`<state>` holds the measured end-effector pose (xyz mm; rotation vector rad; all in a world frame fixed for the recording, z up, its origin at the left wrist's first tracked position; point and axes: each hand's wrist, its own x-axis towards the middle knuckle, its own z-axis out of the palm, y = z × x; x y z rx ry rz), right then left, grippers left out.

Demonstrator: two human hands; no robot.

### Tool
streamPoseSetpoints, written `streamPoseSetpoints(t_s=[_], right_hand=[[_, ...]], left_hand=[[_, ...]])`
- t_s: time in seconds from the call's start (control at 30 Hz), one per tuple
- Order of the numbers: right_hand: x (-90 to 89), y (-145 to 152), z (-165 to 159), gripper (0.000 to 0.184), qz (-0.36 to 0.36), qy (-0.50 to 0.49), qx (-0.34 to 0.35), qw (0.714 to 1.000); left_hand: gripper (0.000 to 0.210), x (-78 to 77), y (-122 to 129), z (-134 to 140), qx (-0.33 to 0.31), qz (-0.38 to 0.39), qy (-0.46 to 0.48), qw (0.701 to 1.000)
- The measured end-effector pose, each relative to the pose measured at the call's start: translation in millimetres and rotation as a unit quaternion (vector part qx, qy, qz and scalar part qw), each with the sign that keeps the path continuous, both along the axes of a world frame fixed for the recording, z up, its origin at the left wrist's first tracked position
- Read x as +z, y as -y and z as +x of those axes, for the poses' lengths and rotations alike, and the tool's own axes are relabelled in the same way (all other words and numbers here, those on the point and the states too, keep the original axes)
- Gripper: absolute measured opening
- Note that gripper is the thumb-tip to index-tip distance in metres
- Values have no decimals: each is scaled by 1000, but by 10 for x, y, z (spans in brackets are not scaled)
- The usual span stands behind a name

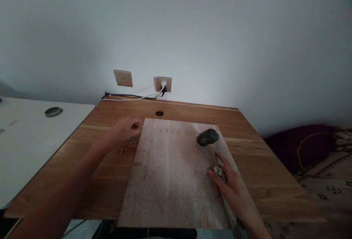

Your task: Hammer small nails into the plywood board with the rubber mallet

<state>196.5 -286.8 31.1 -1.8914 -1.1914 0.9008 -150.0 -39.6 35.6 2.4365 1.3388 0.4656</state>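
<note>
Wooden surface (255,173) against a pale wall (192,40), bearing a board (167,173) beneath a mallet (208,137).
I see the left hand (128,129) extended beside the board's far left corner, near metal fasteners (121,151); its fingers curl, but I cannot tell what they pinch. The right hand (228,180) wraps its fingers round the mallet's handle, partly hiding it. Bare surface lies right of the board.

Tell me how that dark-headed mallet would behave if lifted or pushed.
The mallet is probably top-heavy, since its thick head sits on a slimmer handle. The wood-coloured handle looks stiff, so it likely wouldn't flop. Pushed, the rounded head might roll slightly.
</note>
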Motion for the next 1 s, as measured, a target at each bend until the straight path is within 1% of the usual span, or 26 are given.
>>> streamPoseSetpoints(t_s=[0.1,0.2,0.3,0.4,0.47,0.53,0.6,0.63,0.73,0.8,0.93,1.0], right_hand=[[21,-8,-11,81,0,2,-8,1000],[53,-12,-30,84,-4,-4,-4,1000],[70,-13,-37,85,-3,-9,-8,1000],[50,-25,-24,82,-7,-16,-12,1000],[22,-42,-4,80,-21,-35,-15,999],[-5,-65,22,77,-36,-68,-22,997],[-24,-88,52,71,-47,-100,-21,994],[-30,-98,67,68,-51,-110,-15,992],[-28,-127,95,58,-50,-115,11,992],[-11,-155,84,55,-41,-113,25,992],[68,-258,-37,55,-38,-123,60,990],[126,-342,-132,55,-41,-127,79,988]], left_hand=[[21,52,31,226,-47,11,-22,999],[20,35,114,432,-110,39,-50,992],[21,-5,186,539,-155,59,-59,984],[21,-34,197,576,-171,51,-53,983],[19,-57,176,602,-164,29,-13,986],[19,-92,153,639,-143,6,57,988],[16,-139,140,676,-117,1,121,986],[15,-164,139,690,-105,7,139,985],[14,-227,152,705,-79,34,144,986],[15,-257,165,699,-70,45,141,987],[14,-293,179,690,-62,42,152,986],[13,-303,178,696,-69,39,155,985]])
